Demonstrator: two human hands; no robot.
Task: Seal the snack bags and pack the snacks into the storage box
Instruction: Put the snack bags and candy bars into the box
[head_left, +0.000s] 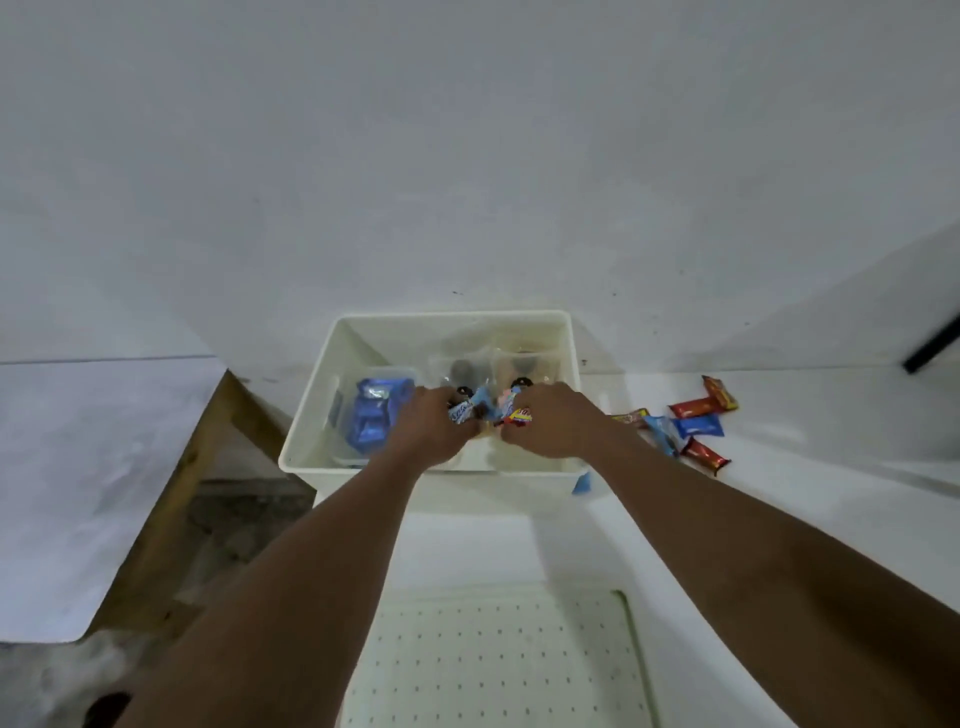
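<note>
White table (779, 519): box (441, 480), snacks (696, 426) (scattered)

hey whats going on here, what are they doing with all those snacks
A person is packing snacks into a white storage box on a white table. Both hands are over the box: the left hand and right hand each grip a small bunch of wrapped snacks. A blue packet already lies inside the box on its left side. More red and blue snack packets wait on the table to the right of the box.

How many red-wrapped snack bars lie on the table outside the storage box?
3, all right of the storage box: one farthest back, one beside it, one nearest. Others may hide behind the right forearm.
</note>
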